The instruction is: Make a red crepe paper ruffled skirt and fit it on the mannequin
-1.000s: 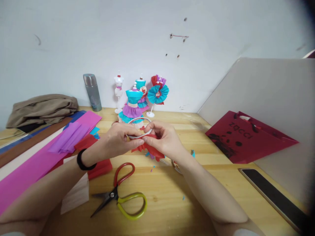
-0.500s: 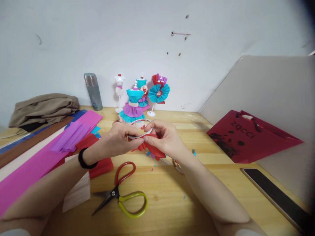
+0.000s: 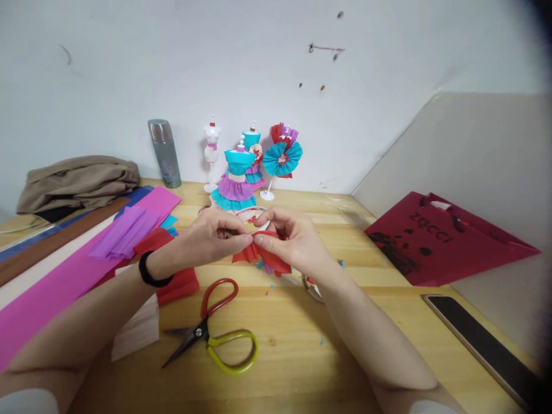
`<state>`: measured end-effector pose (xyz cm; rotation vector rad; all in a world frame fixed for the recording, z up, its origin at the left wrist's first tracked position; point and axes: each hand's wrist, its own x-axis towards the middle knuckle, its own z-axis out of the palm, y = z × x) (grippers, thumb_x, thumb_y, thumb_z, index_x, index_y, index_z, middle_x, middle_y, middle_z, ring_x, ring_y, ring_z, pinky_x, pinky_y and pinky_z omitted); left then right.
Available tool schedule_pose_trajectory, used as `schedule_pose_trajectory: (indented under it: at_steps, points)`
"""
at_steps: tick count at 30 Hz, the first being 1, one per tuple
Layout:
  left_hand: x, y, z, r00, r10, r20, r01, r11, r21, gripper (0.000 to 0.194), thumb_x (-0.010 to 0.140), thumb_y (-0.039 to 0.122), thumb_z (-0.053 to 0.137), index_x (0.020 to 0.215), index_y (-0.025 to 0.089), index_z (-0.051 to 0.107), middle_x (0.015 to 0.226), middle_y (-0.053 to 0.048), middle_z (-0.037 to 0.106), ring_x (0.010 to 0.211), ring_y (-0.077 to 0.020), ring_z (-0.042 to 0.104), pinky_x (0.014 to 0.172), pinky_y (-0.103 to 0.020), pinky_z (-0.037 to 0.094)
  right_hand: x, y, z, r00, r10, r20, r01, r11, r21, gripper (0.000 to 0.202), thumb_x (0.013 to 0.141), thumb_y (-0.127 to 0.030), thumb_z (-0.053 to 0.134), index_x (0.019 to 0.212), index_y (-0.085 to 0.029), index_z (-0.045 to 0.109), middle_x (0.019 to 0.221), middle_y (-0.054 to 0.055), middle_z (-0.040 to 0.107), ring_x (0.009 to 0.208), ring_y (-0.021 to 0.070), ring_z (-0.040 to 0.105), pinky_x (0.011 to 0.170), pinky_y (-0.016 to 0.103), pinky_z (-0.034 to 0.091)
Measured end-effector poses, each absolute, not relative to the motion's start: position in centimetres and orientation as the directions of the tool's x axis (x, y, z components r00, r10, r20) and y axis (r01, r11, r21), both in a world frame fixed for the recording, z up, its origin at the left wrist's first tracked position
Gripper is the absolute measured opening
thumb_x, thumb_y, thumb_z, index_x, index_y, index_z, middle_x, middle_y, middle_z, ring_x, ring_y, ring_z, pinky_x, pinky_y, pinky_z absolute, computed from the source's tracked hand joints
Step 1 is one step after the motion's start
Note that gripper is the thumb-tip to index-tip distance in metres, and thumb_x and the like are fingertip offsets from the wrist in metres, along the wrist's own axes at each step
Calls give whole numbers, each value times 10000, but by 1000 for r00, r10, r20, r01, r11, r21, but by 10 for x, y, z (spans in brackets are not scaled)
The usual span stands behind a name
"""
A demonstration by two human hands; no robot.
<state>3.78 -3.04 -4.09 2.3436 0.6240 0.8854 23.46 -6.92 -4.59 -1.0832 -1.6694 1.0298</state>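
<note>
A gathered piece of red crepe paper (image 3: pixel 276 261) hangs between my hands, over the table. My left hand (image 3: pixel 209 234), with a black band on the wrist, pinches its upper edge with thumb and fingertips. Close beside it, my right hand (image 3: pixel 295 237) grips the same paper, thumb in front and fingers behind. A narrow white strip (image 3: pixel 262 227) runs along the top of the paper between the fingertips; its ends are hidden. Below my left hand, scissors (image 3: pixel 199 333) with one red and one yellow-green handle lie with blades apart.
Small mannequins in paper dresses (image 3: pixel 235 187) stand at the wall beside a grey bottle (image 3: pixel 166 155). Crepe paper sheets (image 3: pixel 56 293) and brown cloth (image 3: pixel 81 184) lie left. A red paper bag (image 3: pixel 440 241) and a phone (image 3: pixel 474 345) are right. A roll (image 3: pixel 313 288) sits near my right forearm.
The white strip, which curved in a loop between my hands, now shows as a shorter straight piece. My fingers have shifted slightly on the red paper. The view has moved a little.
</note>
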Motion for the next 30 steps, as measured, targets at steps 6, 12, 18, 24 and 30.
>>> schedule_pose_trajectory:
  at_steps: [6,12,18,24,30]
  points:
    - [40,-34,-33,668,663,338,232,-617,752,291,835,284,515,573,156,519,553,30,448,546,-86,388,503,-231,290,235,-71,-43,-264,936,231,224,293,-930,239,751,-355,710,882,-200,585,576,-67,507,504,95,397,495,246,298]
    - [40,-34,-28,673,692,262,246,-542,803,311,814,347,513,567,159,496,552,34,384,551,-90,337,512,-251,261,238,-69,-45,-283,926,252,235,321,-918,253,802,-402,683,918,-191,606,592,-63,497,520,93,386,506,248,288]
    - [37,-30,-30,661,718,218,186,-439,879,335,824,338,550,553,163,456,566,38,369,557,-83,326,516,-237,248,239,-69,-42,-271,925,267,241,334,-911,320,840,-505,669,941,-202,645,583,-48,465,531,112,396,515,256,287]
    - [34,-27,-30,589,786,190,161,-344,925,371,814,303,573,507,166,417,508,42,356,501,-71,311,499,-233,238,238,-72,-41,-279,928,248,199,308,-930,353,857,-562,653,1007,-242,662,648,-13,566,561,141,484,513,269,365]
    - [34,-26,-30,559,810,176,102,-278,955,359,790,299,589,490,167,439,490,35,382,493,-75,335,488,-228,258,239,-72,-41,-238,940,247,148,286,-947,393,837,-595,666,1029,-252,665,800,22,663,677,176,597,605,310,471]
